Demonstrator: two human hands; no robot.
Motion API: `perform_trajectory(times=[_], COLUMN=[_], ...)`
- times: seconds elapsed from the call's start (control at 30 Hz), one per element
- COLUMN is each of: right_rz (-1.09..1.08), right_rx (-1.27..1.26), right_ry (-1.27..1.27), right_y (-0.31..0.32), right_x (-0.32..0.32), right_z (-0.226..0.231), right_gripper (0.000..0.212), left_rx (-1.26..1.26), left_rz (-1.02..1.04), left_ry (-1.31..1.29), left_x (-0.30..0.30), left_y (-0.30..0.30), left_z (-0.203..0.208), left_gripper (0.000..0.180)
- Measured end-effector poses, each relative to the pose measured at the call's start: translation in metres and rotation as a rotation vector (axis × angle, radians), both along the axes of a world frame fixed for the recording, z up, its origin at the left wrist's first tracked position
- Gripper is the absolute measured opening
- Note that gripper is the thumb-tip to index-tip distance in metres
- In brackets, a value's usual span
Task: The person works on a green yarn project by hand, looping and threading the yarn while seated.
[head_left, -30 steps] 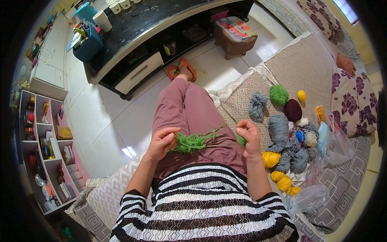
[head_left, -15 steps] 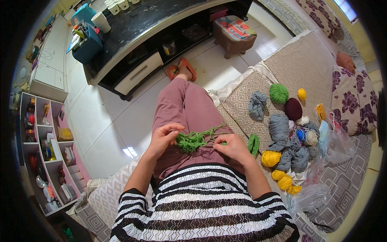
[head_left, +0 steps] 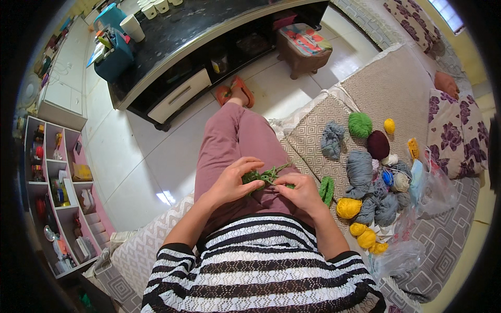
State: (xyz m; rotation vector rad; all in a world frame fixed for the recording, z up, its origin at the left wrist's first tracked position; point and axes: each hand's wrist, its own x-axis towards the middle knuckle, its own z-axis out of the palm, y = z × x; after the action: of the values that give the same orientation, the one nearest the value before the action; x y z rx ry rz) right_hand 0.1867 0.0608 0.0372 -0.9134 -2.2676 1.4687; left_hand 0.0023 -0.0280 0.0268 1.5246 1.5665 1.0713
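On my lap lies a loose tangle of green yarn [head_left: 269, 176], much of it covered by my hands. My left hand [head_left: 235, 181] curls over the tangle's left part, its thumb and fingers on either side of the strands. To the right, my right hand [head_left: 298, 191] pinches a strand of the same yarn between thumb and fingertips. A bit of green shows within its grip, too small to make out. Beside my right hand, on the sofa, rests a green knitted or crocheted piece [head_left: 326, 190].
Balls of yarn lie on the sofa at right: green [head_left: 360, 125], maroon [head_left: 378, 144], yellow [head_left: 348, 208], and several grey [head_left: 360, 175]. Plastic bags [head_left: 438, 190] sit beyond them. A black-topped cabinet [head_left: 209, 36], a stool [head_left: 304, 49] and an organiser shelf [head_left: 62, 208] stand around.
My left hand has moved right and come down over the green yarn, covering much of it. My right hand stays pinched in nearly the same place.
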Motion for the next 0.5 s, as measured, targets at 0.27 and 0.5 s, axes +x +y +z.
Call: perform_trajectory(times=[0.27,0.5], right_rz=[-0.049,-0.079], right_rx=[0.038,0.006], right_ry=[0.042,0.060], right_y=[0.002,0.004], right_x=[0.003,0.001], right_z=[-0.002,-0.002], right_gripper=[0.012,0.011], left_rx=[-0.102,-0.274], left_rz=[-0.055,-0.004], left_ry=[-0.001,-0.140], left_x=[0.006,0.008], left_y=[0.004,0.001], left_z=[-0.016,-0.017], left_gripper=[0.017,0.013])
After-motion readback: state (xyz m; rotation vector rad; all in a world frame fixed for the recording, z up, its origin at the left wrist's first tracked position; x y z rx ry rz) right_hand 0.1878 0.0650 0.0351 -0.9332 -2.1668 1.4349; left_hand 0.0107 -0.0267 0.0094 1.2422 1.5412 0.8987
